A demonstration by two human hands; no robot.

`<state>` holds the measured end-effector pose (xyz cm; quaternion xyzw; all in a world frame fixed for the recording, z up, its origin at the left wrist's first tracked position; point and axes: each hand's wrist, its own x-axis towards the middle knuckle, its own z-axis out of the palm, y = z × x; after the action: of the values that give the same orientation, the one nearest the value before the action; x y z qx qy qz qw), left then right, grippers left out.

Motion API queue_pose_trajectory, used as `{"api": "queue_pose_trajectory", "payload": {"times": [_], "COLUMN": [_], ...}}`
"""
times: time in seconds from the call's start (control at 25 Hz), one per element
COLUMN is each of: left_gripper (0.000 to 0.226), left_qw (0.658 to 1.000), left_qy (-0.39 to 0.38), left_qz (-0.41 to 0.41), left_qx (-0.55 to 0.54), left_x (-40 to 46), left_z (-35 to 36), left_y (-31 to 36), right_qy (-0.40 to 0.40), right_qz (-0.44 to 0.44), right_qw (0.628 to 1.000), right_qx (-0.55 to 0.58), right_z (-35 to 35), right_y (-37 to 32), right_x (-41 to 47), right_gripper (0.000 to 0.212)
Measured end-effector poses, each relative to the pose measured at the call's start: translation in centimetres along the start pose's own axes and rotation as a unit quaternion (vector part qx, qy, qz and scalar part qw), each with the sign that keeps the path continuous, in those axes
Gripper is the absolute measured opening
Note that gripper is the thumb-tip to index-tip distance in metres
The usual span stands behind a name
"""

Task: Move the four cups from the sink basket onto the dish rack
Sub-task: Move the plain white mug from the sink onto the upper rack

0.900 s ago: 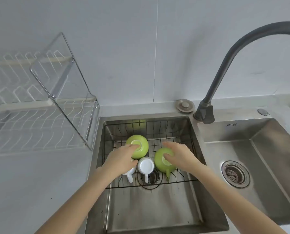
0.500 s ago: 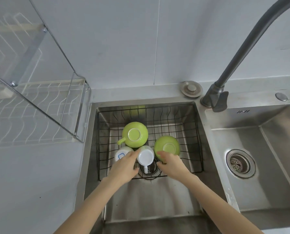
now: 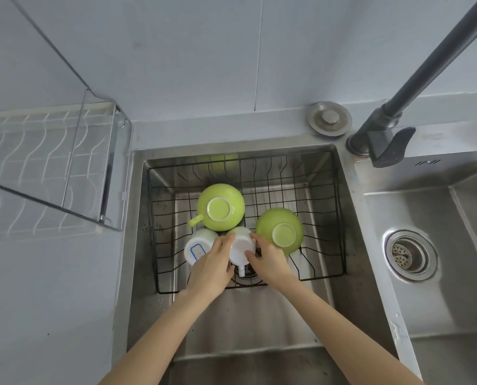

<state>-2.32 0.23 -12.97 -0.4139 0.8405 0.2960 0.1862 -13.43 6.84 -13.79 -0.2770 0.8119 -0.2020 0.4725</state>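
A black wire sink basket (image 3: 326, 218) sits in the left sink basin and holds several upside-down cups. One green cup (image 3: 220, 207) stands at the back with its handle to the left, another green cup (image 3: 280, 230) at the right. A white cup with a blue label (image 3: 197, 245) lies at the left, partly under my left hand (image 3: 211, 266). A plain white cup (image 3: 241, 250) stands in the middle, its handle toward me. My left hand and my right hand (image 3: 269, 261) clasp this white cup from both sides. The wire dish rack (image 3: 45, 168) stands on the counter to the left.
A dark faucet (image 3: 387, 129) rises at the right behind the basin. A round metal cap (image 3: 329, 118) sits on the back ledge. The right basin has a drain strainer (image 3: 409, 254). The dish rack's metal frame slants over the counter's left part.
Both hands left the two green cups and came together onto the middle white cup. The view has tilted further down over the sink.
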Motion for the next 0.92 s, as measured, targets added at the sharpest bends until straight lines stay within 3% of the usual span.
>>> {"api": "queue_pose_trajectory", "payload": {"times": [0.32,0.6,0.92], "left_gripper": [0.061,0.057,0.065], "left_qw": [0.998,0.997,0.976], "left_qy": [0.036,0.064,0.1], "left_qz": [-0.002,0.031,0.164], "left_qx": [0.058,0.031,-0.101], "left_x": [0.6,0.0,-2.8], "left_z": [0.8,0.4,-1.8], "left_y": [0.5,0.3,0.3], "right_qy": [0.019,0.031,0.006], "right_qz": [0.006,-0.006,-0.087], "right_qw": [0.999,0.998,0.996], "right_qx": [0.038,0.046,-0.015], "right_z": [0.4,-0.2,-4.0], "right_y": [0.2,0.1,-0.8], "right_x": [0.2,-1.0,-5.9], "right_gripper": [0.051,0.05,0.059]}}
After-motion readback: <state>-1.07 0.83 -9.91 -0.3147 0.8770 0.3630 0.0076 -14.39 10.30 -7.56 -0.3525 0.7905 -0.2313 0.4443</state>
